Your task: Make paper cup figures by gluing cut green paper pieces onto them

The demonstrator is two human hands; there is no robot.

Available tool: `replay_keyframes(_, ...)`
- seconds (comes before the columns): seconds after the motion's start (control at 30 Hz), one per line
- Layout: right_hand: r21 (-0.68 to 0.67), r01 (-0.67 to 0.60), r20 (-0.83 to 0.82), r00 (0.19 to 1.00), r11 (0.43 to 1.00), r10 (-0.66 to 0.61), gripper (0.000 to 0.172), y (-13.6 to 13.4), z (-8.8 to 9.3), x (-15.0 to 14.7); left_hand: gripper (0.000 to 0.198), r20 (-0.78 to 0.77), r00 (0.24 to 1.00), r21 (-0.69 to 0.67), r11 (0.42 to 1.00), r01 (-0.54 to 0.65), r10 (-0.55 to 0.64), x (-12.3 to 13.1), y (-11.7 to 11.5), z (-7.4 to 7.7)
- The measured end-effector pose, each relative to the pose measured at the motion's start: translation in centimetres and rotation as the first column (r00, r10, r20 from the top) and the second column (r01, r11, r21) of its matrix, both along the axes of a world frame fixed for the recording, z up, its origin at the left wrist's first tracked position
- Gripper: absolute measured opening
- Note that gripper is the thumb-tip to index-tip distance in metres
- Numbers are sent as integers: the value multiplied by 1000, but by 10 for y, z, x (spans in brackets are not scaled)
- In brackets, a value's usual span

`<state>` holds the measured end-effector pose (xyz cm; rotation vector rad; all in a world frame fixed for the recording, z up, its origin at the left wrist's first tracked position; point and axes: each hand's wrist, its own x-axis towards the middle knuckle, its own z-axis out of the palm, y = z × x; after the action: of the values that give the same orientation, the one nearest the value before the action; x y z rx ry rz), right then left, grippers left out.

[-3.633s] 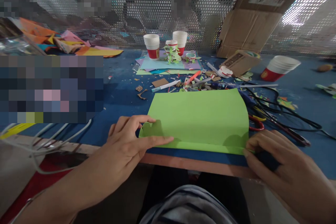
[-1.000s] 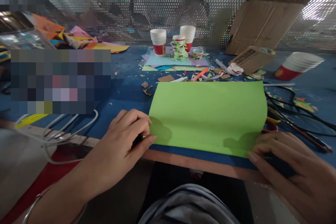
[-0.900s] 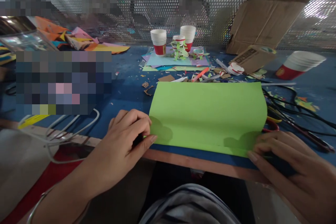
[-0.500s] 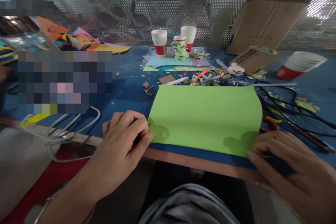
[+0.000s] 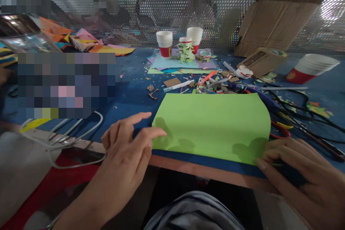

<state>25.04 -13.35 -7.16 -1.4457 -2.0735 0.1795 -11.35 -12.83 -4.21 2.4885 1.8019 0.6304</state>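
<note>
A sheet of light green paper [image 5: 212,125] lies at the front edge of the blue tabletop, its right side bulging in a curve. It looks folded over, though the layers are hard to make out. My left hand [image 5: 129,143] is at the sheet's left edge, fingers spread, with the index fingertip over the paper and its shadow below. At the near right corner, my right hand [image 5: 296,169] pinches the sheet between thumb and fingers. Red-handled scissors [image 5: 281,130] lie partly hidden just beyond that hand.
Paper scraps and glue sticks [image 5: 180,85] litter the table behind the sheet. Stacked paper cups [image 5: 165,45] stand farther back; another cup stack [image 5: 309,70] tilts at right. Black cables [image 5: 299,109] run along the right, a white cable [image 5: 75,133] at left. A cardboard box [image 5: 277,18] leans behind.
My left hand has released the sheet's left edge and its fingers have stretched out. The sheet's far edge sits slightly nearer to me. My right hand keeps its pinch.
</note>
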Motion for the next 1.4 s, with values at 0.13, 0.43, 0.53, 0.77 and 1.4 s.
replay_keyframes(0.13,-29,-59,90,994,998,62,12,1,4,0,52,-20,974,19,974,228,-227,1,5,2)
replay_keyframes(0.43,-17,-77,72,994,997,78,14,1,12,-7,49,-180,863,-42,880,472,-472,-8,25,15)
replay_keyframes(0.53,-14,-64,69,995,998,65,15,-1,14,-9,56,-212,840,-50,864,501,-500,-8,28,17)
replay_keyframes(0.77,-10,-50,78,996,999,50,16,1,18,-14,69,-289,788,-93,835,542,-544,9,33,31)
replay_keyframes(1.4,152,-207,412,902,966,128,56,-14,17,-26,56,-322,763,-105,822,560,-561,20,30,36)
